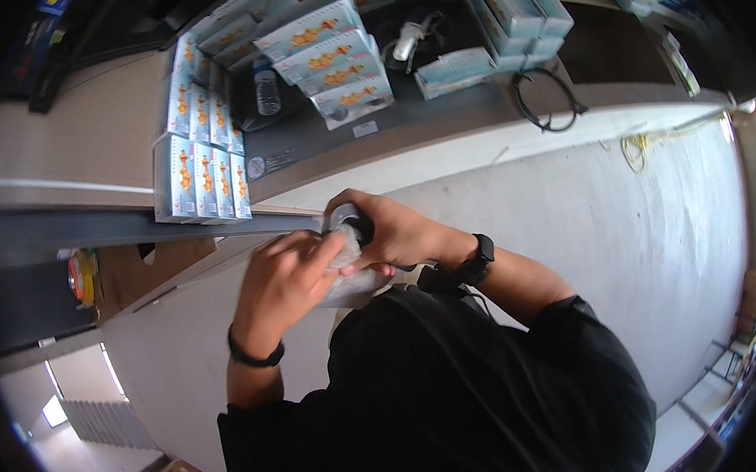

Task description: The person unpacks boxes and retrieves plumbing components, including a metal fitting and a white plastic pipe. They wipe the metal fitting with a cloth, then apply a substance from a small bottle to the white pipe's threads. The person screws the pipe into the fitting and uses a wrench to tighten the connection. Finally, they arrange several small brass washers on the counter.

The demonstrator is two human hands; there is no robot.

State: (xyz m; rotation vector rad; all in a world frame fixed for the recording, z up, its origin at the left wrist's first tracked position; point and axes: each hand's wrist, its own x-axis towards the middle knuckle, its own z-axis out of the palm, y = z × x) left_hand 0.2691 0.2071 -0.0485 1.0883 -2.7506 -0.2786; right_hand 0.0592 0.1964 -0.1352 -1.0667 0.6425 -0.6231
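In front of my black shirt, both hands are close together. My right hand (406,232), with a black watch on its wrist, curls around a small grey-and-black rounded object (361,226); its exact kind is hidden by the fingers. Against that object, the fingers of my left hand (280,282) press a crumpled, translucent greyish wrap (342,249). Below the hands hangs a flat grey piece (355,287), perhaps part of the same wrapping, which I cannot make out. A black band circles my left wrist.
Ahead, a desk (302,156) bears stacked light-blue boxes (331,59), more boxes (202,180) at its left edge, a water bottle (267,88), a white device (411,41) and a coiled black cable (522,103). A yellow cord (635,153) lies on the floor.
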